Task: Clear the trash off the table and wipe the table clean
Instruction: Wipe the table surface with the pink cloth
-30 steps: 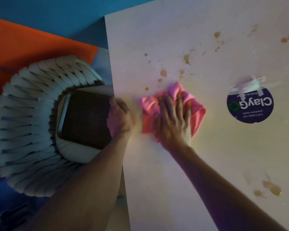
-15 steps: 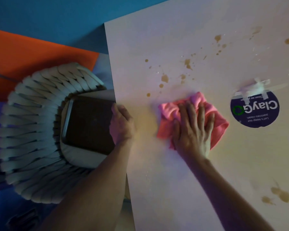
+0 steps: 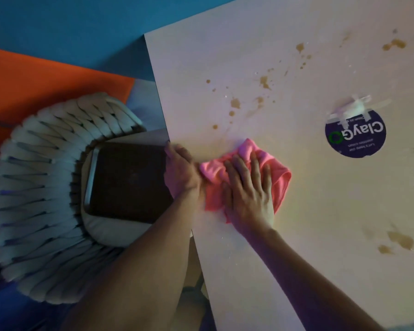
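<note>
Your right hand (image 3: 250, 192) lies flat, fingers straight and spread, pressing the pink cloth (image 3: 261, 173) onto the white desk (image 3: 296, 259) close to its left edge, so the whole palm drives the wipe. Your left hand (image 3: 181, 173) curls over that edge and grips it, probably to brace you. Brown splashes (image 3: 236, 103) sit just beyond the cloth, more lie near right. A round ClayGo sticker (image 3: 355, 136) is well to the right. A dark tray (image 3: 127, 182) rests on the woven chair (image 3: 41, 187) left of the desk.
</note>
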The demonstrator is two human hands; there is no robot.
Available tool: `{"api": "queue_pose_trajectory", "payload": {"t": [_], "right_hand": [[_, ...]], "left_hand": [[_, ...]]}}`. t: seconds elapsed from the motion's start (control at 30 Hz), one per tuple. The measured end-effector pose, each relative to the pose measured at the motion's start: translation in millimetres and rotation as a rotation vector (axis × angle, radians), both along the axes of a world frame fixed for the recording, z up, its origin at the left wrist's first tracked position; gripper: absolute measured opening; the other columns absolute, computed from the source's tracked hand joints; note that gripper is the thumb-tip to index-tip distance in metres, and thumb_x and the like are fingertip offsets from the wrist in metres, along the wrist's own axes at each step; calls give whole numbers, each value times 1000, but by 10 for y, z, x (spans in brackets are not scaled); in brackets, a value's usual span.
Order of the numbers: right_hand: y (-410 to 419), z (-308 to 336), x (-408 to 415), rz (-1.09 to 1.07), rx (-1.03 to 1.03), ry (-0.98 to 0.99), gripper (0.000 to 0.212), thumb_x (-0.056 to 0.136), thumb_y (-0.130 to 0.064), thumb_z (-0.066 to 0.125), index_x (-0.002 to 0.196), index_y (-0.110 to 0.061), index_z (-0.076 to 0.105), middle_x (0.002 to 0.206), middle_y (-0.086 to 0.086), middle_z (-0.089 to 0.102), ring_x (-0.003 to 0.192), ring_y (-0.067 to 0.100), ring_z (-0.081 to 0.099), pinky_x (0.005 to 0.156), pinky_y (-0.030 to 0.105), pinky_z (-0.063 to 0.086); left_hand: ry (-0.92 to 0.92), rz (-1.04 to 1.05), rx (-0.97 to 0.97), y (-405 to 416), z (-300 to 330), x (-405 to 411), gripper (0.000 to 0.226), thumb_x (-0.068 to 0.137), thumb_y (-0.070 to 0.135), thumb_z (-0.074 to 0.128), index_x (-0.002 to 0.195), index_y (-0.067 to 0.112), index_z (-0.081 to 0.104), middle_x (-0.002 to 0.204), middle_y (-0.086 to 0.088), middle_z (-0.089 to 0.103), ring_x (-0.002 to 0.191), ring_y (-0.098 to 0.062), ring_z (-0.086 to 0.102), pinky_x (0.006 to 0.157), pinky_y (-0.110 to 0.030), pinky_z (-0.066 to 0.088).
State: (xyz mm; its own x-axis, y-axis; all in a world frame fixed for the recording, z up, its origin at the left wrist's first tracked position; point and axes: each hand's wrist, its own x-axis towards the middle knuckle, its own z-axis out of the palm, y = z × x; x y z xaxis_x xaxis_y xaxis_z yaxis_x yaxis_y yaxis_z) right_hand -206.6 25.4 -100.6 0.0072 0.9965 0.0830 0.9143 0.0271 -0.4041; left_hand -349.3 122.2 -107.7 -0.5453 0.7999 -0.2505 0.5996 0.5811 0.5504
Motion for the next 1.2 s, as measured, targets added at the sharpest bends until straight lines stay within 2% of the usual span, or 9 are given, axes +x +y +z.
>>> {"api": "queue_pose_trajectory", "payload": {"t": [0.13,0.33,0.5,0.7,0.93,1.03,1.2], "right_hand": [[-814,19,-213,105,-70,17,50,103,-39,45,148,-19,44,158,4,35,152,33,9,119,60,16],[-1434,59,-251,106,-105,-13,50,103,-41,43,149,-21,44,159,4,34,152,33,11,119,61,16],[-1893,56,-21,36,-134,-27,52,102,-41,45,149,-20,43,160,4,31,153,32,11,118,61,18],[-2201,48,456,-165,-105,-28,51,101,-38,45,147,-16,46,160,6,32,152,30,14,119,60,17],[-1871,51,520,-355,-119,7,51,101,-37,41,148,-17,44,160,6,32,153,31,9,120,61,12],[-1573,40,444,-427,-164,6,52,104,-40,29,149,-17,42,161,5,29,153,32,7,119,62,9],[-915,-4,431,-424,-159,-27,54,103,-41,25,146,-14,45,159,7,31,152,34,13,119,61,10]], "left_hand": [[-32,-28,37,-19,-7,-1,35,104,33,32,135,20,45,133,-10,63,115,-38,61,86,-40,44],[-101,-100,70,-269,8,-70,40,105,31,33,140,14,44,136,-8,62,119,-35,60,88,-39,46],[-99,-180,2,-1068,25,-61,46,107,33,29,149,15,35,133,-18,64,114,-44,62,86,-44,48],[-26,-197,-69,-1522,127,-23,50,108,41,25,149,15,36,124,-26,66,109,-49,62,86,-49,48],[-57,-204,-87,-1248,224,-81,51,107,47,24,143,15,41,126,-23,65,112,-45,62,92,-47,50],[-72,-198,-112,-917,264,-86,48,108,44,25,137,10,44,128,-25,63,115,-46,60,91,-46,46],[-80,-175,-120,-192,259,-96,47,108,41,26,135,5,43,134,-26,59,118,-46,58,94,-46,45]]}}
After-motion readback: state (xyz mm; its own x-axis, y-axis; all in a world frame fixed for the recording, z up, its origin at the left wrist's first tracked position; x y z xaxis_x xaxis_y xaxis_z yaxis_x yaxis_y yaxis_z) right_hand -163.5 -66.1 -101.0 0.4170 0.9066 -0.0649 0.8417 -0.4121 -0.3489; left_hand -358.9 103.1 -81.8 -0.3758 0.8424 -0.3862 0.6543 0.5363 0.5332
